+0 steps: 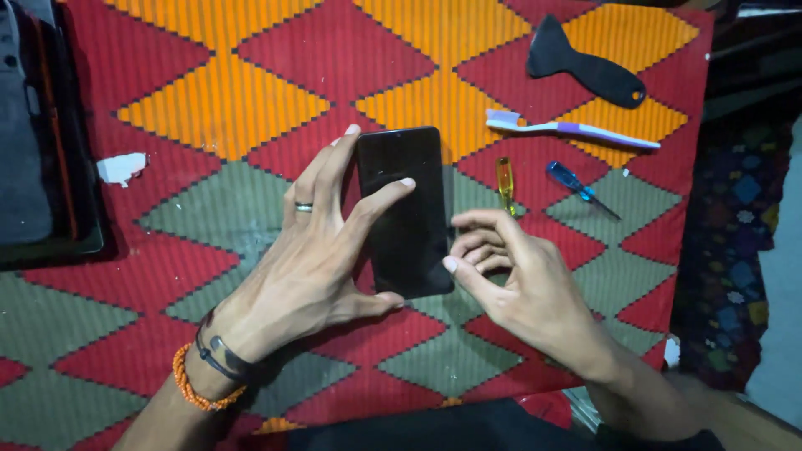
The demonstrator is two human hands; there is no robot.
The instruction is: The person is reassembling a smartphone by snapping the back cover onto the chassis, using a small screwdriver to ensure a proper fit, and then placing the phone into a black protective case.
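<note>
The left hand point(313, 250) is clamped round a black smartphone point(407, 210); right hand point(518, 280), fingers curled, thumb touching its edge. Phone apparently unopened; yellow screwdriver point(505, 184) lies untouched just beyond it.

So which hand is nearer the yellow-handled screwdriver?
Right. The right hand has its fingers just below the yellow-handled screwdriver; the left hand is across the black phone, gripping it.

You have a black smartphone point(407, 209), a slim rectangle with a dark, blank screen facing up. It stands lengthwise away from you, lifted over the middle of the patterned cloth point(251, 100), slightly tilted.
</note>
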